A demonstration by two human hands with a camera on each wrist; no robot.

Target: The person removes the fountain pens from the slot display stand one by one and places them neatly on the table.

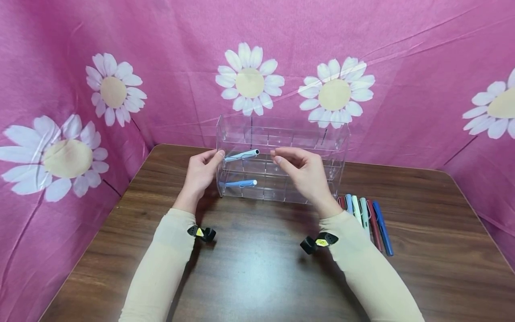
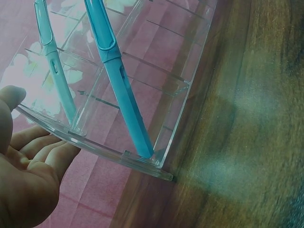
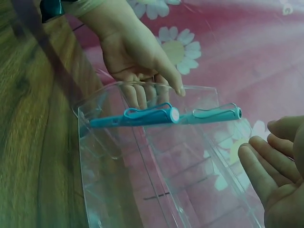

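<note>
Pink cloth (image 1: 281,27), printed with white daisies, is hanging behind everything, and a brown table (image 1: 249,277) is filling the space beneath. Clear plastic is forming the tiered rack (image 1: 267,167), which is standing upright near the table's far edge. Its left end wall is sitting between the thumb and fingers of the left hand (image 1: 201,172), which is gripping it there and seems to be steadying it. Pinching nothing, the right hand (image 1: 307,174) is hovering before the rack with its fingers loosely extended, just right of the upper pen and apart from it.

Two pens are resting inside the rack, both at its left end, with their clipped caps pointing right: the pale blue upper pen (image 1: 241,155) is lying on one tier, and the bluer lower pen (image 1: 240,184) is lying on a tier below. Outside, the loose pens (image 1: 364,212) are lying side by side on the table, right of the rack; at least six are showing, and the right forearm is partly covering the row. Judging by that split, the work is looking early: two pens are already occupying places, while most are remaining outside.
</note>
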